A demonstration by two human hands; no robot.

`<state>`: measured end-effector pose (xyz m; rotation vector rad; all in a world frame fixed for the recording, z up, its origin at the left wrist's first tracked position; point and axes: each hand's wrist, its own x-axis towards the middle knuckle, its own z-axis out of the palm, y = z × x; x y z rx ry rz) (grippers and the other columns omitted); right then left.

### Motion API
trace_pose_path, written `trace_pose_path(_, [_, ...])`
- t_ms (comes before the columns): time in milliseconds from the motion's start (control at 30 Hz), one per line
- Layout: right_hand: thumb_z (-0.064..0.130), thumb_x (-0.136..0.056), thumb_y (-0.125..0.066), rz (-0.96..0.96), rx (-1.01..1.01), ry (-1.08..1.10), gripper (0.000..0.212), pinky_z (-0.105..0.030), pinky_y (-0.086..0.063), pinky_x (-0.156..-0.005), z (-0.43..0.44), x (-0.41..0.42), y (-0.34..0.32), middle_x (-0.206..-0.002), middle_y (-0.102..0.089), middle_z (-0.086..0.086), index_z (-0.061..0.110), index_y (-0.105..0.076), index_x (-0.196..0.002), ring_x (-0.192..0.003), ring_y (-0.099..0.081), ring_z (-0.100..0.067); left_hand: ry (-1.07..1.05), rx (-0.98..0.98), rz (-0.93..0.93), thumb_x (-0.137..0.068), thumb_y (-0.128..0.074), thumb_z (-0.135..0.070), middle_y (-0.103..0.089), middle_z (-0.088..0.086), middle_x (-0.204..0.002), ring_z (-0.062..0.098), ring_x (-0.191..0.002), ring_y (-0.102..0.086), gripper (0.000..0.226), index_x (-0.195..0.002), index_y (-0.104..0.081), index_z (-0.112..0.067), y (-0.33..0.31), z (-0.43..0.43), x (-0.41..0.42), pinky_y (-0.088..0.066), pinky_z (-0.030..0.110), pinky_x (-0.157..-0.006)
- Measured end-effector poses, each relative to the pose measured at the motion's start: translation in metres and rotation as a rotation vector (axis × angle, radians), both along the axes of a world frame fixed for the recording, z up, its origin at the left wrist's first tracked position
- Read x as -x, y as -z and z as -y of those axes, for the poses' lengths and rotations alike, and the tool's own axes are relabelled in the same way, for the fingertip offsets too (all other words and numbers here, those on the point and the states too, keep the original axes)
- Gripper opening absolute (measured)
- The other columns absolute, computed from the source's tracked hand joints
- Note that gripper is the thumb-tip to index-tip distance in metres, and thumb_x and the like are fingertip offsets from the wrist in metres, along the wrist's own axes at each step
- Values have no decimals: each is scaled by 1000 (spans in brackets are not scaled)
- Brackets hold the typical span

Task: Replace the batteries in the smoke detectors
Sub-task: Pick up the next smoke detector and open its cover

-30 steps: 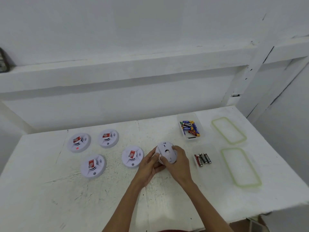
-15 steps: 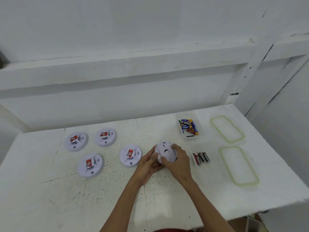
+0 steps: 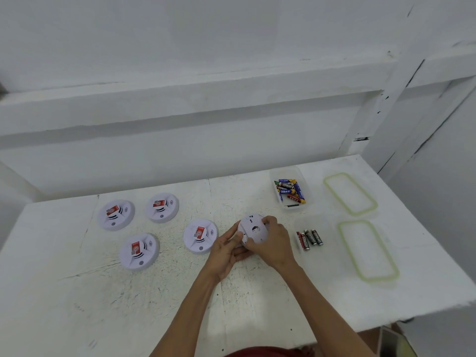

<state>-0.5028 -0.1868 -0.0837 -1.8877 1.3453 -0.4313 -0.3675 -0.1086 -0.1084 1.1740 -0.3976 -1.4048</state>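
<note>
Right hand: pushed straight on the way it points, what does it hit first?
The smoke detector the right hand grips; past it, probably only bare table up to the back wall, though depth is unclear.

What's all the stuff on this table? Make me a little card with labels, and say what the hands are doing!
table: white, scuffed
held smoke detector: back side up, gripped by both hands
left hand: holds its left edge
right hand: wraps its right side
other smoke detectors: four, face up, left of the hands
mixed batteries: piled in a clear tub
black batteries: short row right of the hands
lids: two, green-rimmed, far right
</note>
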Motion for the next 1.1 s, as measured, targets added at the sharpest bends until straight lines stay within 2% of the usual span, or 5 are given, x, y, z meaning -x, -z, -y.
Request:
trace_pose_path(567, [44, -73, -82, 0, -153, 32, 60, -15, -44, -56, 21, -4, -31, -103, -53, 2, 16, -42, -108, -87, -57, -11, -1, 21, 107, -108, -48, -34, -63, 11, -140, 34, -124, -65, 34, -141, -53, -27, -14, 25, 7, -52, 63, -101])
trace_pose_path(667, [44, -71, -82, -8, -150, 20, 64, -24, -51, -72, 22, -10, -33, -115, -53, -3, 11, -49, -116, -100, -57, -17, -18, -4, -23, -107, -46, -40, -61, 13, -144, 37, -130, -60, 38, -142, -54, -28, -19, 32, 7, -46, 66, -107])
trace_pose_path(800, [53, -68, -79, -108, -147, -17, 72, -35, -49, -93, 23, -13, -33, -123, -44, -4, 15, -51, -124, -115, -47, -21, -57, -18, -72, -108, -33, -49, -57, 9, -149, 35, -135, -57, 50, -153, -45, -30, -16, 36, 3, -49, 59, -107])
trace_pose_path(1000, [42, -71, -83, -93, -126, -56, 66, -18, -46, -65, 17, -16, -36, -113, -62, -3, 8, -55, -119, -95, -59, -13, -83, -79, -53, -108, -29, -52, -77, 6, -117, 23, -110, -72, 56, -138, -60, -16, -13, 33, 5, -57, 40, -96])
trace_pose_path(1100, [36, -71, -85, -63, -152, -53, 65, -17, -46, -66, 17, -15, -37, -114, -64, -3, 8, -55, -122, -92, -58, -12, -68, -75, -54, -109, -28, -51, -78, 6, -115, 19, -106, -74, 53, -125, -66, -19, -14, 32, 6, -60, 33, -86])
